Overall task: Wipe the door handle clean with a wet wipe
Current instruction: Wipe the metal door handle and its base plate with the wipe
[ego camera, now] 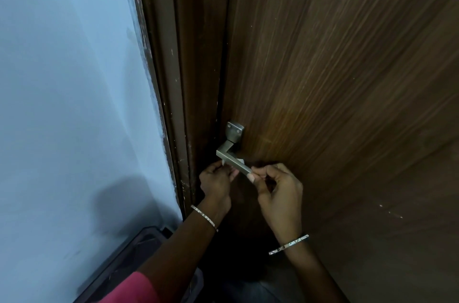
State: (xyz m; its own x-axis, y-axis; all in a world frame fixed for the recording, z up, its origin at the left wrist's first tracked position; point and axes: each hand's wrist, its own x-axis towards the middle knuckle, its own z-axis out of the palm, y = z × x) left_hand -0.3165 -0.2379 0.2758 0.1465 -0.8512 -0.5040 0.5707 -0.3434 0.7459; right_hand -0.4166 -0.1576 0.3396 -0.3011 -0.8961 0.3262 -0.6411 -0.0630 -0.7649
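While the left hand (215, 179) curls up under the near part of the lever, its fingers are closed on a small white wet wipe (239, 161), of which only a corner and a sliver show between the hand and the metal. The right hand (275, 184) pinches the free end of the door handle (232, 160) between thumb and fingertips, seemingly steadying it; whether it also grips a bit of the wipe is hidden by the fingers. Each wrist carries a thin bangle, the left bangle (205, 217) and the right bangle (289, 244), and a pink sleeve (134, 287) shows at the lower edge.

The handle is a square brushed-metal lever with a right-angle bend, fixed through a small square plate (235, 130) to the brown wooden door (335, 91), close to the door frame (173, 104) and the pale blue wall (69, 79). A dark bin-like shape sits low by the wall, too dim to identify.

Wiping looks to be under way: the wipe is touching the underside of the lever's straight run. The bend, the neck and the plate show no wipe on them, so those probably remain to be done, along with the end now covered by the right hand. How clean the metal already is cannot be judged from this view
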